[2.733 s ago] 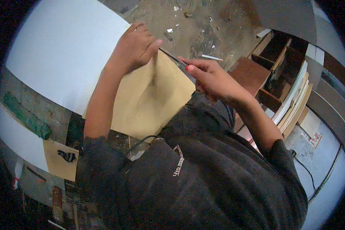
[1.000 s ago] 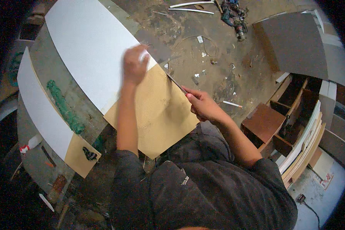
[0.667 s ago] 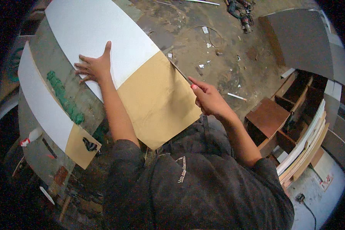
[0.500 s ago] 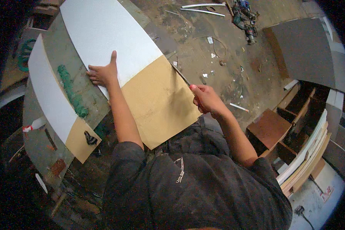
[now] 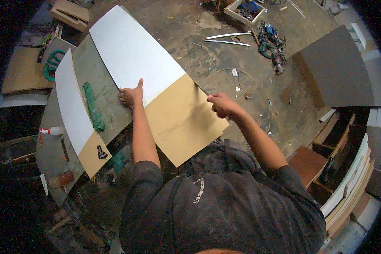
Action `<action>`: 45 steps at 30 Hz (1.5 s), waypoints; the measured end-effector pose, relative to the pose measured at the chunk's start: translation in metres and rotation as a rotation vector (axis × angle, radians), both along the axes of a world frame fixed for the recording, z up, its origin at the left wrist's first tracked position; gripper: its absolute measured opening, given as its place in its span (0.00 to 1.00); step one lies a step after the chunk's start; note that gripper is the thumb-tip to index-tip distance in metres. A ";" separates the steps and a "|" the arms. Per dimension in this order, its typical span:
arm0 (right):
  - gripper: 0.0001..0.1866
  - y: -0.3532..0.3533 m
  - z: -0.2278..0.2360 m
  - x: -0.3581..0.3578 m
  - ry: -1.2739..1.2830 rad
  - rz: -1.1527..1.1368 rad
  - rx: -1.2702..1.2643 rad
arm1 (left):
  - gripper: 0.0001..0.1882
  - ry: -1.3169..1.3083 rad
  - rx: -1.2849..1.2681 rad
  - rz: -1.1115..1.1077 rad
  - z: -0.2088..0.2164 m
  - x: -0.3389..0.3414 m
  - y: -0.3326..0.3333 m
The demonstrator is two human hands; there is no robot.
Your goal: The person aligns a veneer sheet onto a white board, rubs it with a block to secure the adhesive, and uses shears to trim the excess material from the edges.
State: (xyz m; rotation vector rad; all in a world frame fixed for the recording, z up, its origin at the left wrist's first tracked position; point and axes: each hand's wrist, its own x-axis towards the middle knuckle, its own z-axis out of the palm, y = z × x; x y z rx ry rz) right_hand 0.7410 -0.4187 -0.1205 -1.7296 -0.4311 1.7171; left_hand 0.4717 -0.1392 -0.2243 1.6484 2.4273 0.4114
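Observation:
A long board lies across the bench in front of me, its far part white (image 5: 135, 55) and its near part bare tan (image 5: 182, 120), with the near end at my waist. At its left edge, by the line where white meets tan, my left hand (image 5: 132, 94) grips the board, thumb on top and fingers at the edge. My right hand (image 5: 224, 106) is closed around a slim dark tool (image 5: 202, 89) that looks like a file. The tool lies along the board's right edge; the fist hides much of it.
A narrower white-and-tan board (image 5: 74, 108) lies on the grey bench (image 5: 110, 95), left of a green rolled bundle (image 5: 93, 108) and near a white bottle (image 5: 53, 131). Floor litter, white strips (image 5: 227, 42) and a power tool (image 5: 277, 63) lie beyond. Stacked panels (image 5: 347, 186) stand right.
My view has tilted, showing more of the floor ahead. The right hand has shifted along the board's right edge, and less of the tool shows. My left hand still holds the left edge.

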 end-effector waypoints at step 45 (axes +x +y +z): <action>0.18 0.106 -0.105 0.277 -0.646 0.344 0.218 | 0.32 -0.124 0.320 -0.854 0.002 0.262 0.090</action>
